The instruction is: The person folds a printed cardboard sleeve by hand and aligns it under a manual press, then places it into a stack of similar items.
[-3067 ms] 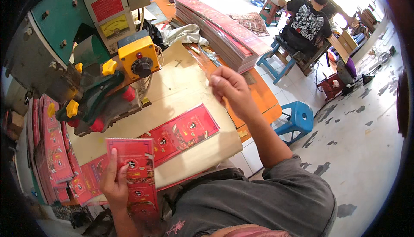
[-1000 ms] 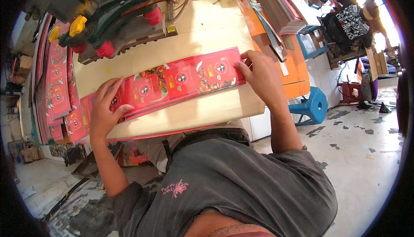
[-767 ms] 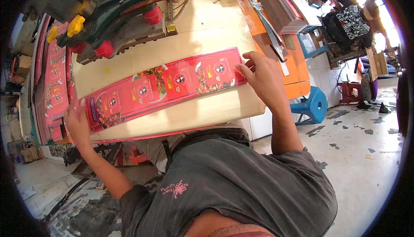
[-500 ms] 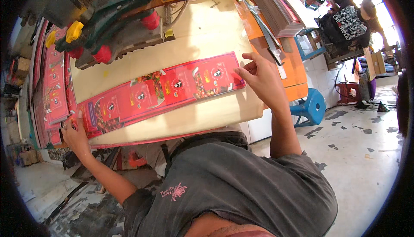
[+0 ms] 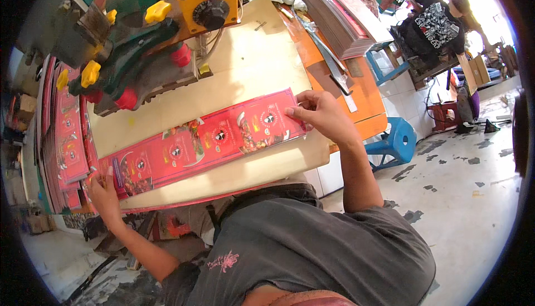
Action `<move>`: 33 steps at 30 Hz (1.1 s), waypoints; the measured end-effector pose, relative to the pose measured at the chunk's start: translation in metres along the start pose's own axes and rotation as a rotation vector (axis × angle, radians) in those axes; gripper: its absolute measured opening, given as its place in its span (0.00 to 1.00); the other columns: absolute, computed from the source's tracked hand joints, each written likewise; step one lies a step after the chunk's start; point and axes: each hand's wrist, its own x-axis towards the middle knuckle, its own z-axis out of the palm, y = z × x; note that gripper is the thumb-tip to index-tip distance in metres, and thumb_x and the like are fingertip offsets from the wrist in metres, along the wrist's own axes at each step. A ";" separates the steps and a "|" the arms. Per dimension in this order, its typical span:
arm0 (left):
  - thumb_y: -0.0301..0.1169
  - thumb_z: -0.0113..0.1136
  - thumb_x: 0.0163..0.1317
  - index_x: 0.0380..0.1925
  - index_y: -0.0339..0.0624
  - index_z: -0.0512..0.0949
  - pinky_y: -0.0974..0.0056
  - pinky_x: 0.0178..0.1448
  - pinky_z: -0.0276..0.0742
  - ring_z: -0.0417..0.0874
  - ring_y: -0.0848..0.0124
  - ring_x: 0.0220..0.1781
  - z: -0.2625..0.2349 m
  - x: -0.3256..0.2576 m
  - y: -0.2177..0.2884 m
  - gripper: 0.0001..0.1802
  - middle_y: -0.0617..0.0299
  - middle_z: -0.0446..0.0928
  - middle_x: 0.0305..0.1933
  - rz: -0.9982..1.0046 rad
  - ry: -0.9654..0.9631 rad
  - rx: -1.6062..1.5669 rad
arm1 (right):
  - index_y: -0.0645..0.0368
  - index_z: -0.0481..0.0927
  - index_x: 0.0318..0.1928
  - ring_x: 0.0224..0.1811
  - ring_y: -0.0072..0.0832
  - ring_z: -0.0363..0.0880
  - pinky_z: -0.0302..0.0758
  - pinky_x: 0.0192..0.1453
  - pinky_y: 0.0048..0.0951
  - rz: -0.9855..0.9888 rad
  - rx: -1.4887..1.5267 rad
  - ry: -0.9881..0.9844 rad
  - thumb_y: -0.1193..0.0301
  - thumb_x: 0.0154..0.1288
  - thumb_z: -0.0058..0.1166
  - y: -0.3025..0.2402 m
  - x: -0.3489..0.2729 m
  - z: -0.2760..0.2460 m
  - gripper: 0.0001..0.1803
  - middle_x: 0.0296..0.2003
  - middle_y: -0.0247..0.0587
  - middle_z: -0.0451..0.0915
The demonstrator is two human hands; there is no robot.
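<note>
A long red printed strip (image 5: 184, 149), with food pictures and round emblems, lies slantwise across a cream-coloured board; its layered lower edge suggests several sheets stacked. My right hand (image 5: 326, 115) is closed on the strip's right end, thumb on top and fingers curled round the far corner. At the left end, my left hand (image 5: 106, 197) grips the near corner, thumb over the printed face and fingers bent at the end edge. The undersides of both ends are hidden.
A machine (image 5: 139, 55) with yellow knobs and red rollers stands behind the strip, with a yellow control box (image 5: 207, 2). Similar printed strips (image 5: 69, 139) are piled at left. A thick stack (image 5: 334, 22), a metal ruler (image 5: 326, 50) and a blue stool (image 5: 393, 142) are at right.
My right hand has closed from a loose, open pose onto the strip's right end. My left hand stays at the left end. The whole view has shifted slightly.
</note>
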 end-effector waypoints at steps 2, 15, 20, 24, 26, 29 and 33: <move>0.53 0.64 0.71 0.50 0.24 0.78 0.47 0.61 0.71 0.77 0.49 0.51 -0.006 0.001 0.001 0.34 0.42 0.78 0.46 -0.001 -0.051 -0.073 | 0.70 0.85 0.45 0.26 0.15 0.77 0.72 0.30 0.21 -0.010 0.011 -0.043 0.65 0.69 0.69 0.007 0.002 -0.002 0.18 0.25 0.30 0.80; 0.43 0.67 0.73 0.58 0.33 0.73 0.62 0.59 0.73 0.77 0.70 0.50 0.022 0.005 -0.015 0.26 0.59 0.77 0.50 -0.055 0.116 -0.996 | 0.62 0.76 0.57 0.52 0.22 0.85 0.81 0.59 0.28 -0.393 0.432 -0.028 0.77 0.73 0.62 0.015 0.005 -0.017 0.15 0.49 0.36 0.85; 0.40 0.64 0.75 0.59 0.37 0.73 0.59 0.64 0.76 0.80 0.69 0.56 0.036 0.006 -0.044 0.22 0.59 0.79 0.55 -0.090 0.208 -1.416 | 0.62 0.76 0.54 0.52 0.21 0.84 0.81 0.57 0.27 -0.456 0.523 -0.057 0.76 0.72 0.64 0.018 0.008 -0.008 0.15 0.50 0.37 0.85; 0.45 0.57 0.78 0.57 0.38 0.75 0.53 0.64 0.79 0.82 0.65 0.56 0.033 0.003 -0.035 0.22 0.57 0.80 0.54 0.055 0.214 -1.621 | 0.62 0.77 0.54 0.54 0.22 0.84 0.81 0.59 0.28 -0.455 0.442 -0.071 0.75 0.70 0.67 0.030 0.018 -0.005 0.16 0.55 0.41 0.85; 0.49 0.54 0.80 0.56 0.38 0.76 0.53 0.66 0.78 0.83 0.64 0.55 0.034 0.010 -0.041 0.23 0.56 0.81 0.52 0.009 0.225 -1.623 | 0.62 0.77 0.55 0.55 0.23 0.84 0.81 0.61 0.29 -0.432 0.372 -0.059 0.74 0.69 0.67 0.023 0.013 -0.004 0.17 0.56 0.42 0.85; 0.46 0.54 0.80 0.55 0.36 0.77 0.52 0.66 0.78 0.83 0.63 0.56 0.031 0.013 -0.039 0.22 0.54 0.81 0.53 -0.084 0.268 -1.633 | 0.62 0.79 0.58 0.54 0.23 0.83 0.80 0.62 0.28 -0.414 0.334 -0.054 0.74 0.70 0.67 0.020 0.013 -0.004 0.19 0.55 0.40 0.85; 0.42 0.55 0.79 0.55 0.33 0.79 0.51 0.63 0.81 0.85 0.60 0.55 0.033 0.016 -0.032 0.21 0.52 0.82 0.54 -0.155 0.336 -1.609 | 0.62 0.81 0.57 0.53 0.22 0.83 0.79 0.63 0.28 -0.474 0.180 0.034 0.74 0.70 0.66 0.019 0.007 -0.009 0.18 0.51 0.37 0.85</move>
